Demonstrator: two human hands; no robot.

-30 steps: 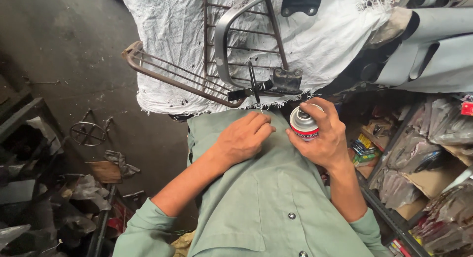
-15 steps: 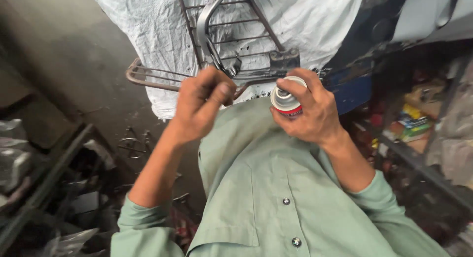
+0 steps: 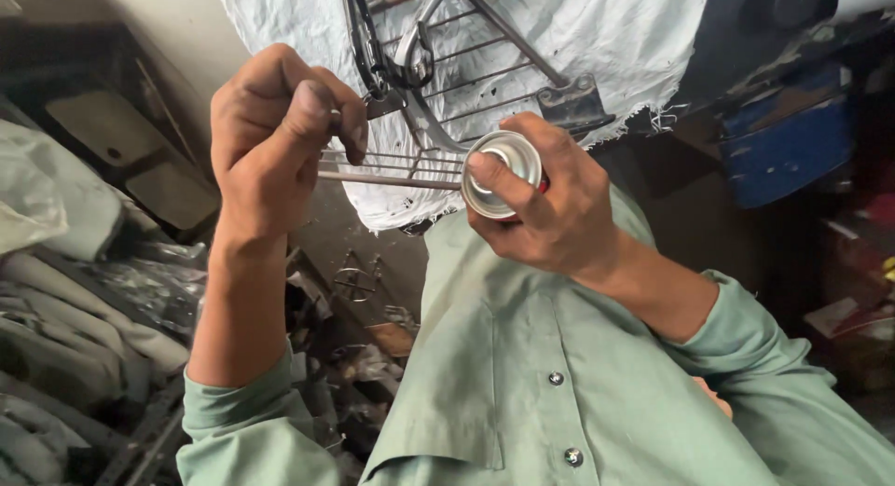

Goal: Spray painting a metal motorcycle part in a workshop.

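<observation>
Spray can (image 3: 502, 172) gripped in right hand (image 3: 550, 211); left hand (image 3: 275, 136) pinching metal rack (image 3: 447, 123).

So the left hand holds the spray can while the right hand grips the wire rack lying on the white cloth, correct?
Not quite: the hands are swapped. The head view shows the right hand holding the spray can, while the left hand grips the wire rack lying on the white cloth.
</observation>
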